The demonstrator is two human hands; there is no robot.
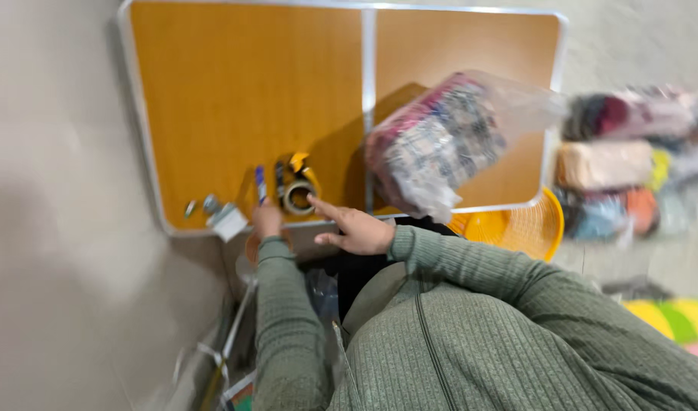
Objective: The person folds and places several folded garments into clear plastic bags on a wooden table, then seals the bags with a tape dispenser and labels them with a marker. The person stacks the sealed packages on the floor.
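Clear plastic bag of patterned cloth, orange table

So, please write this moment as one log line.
left hand: at table edge near blue pen | right hand: open, by tape roll | clear bag: on table

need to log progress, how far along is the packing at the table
Looks done: one clear bag stuffed with fabric lies on the orange table. In hand: the left hand is at the table edge by a blue marker and tape roll; the right hand, open, reaches toward the tape. Left: probably sealing the bag. Blurred bundles lie on the floor, state unclear.
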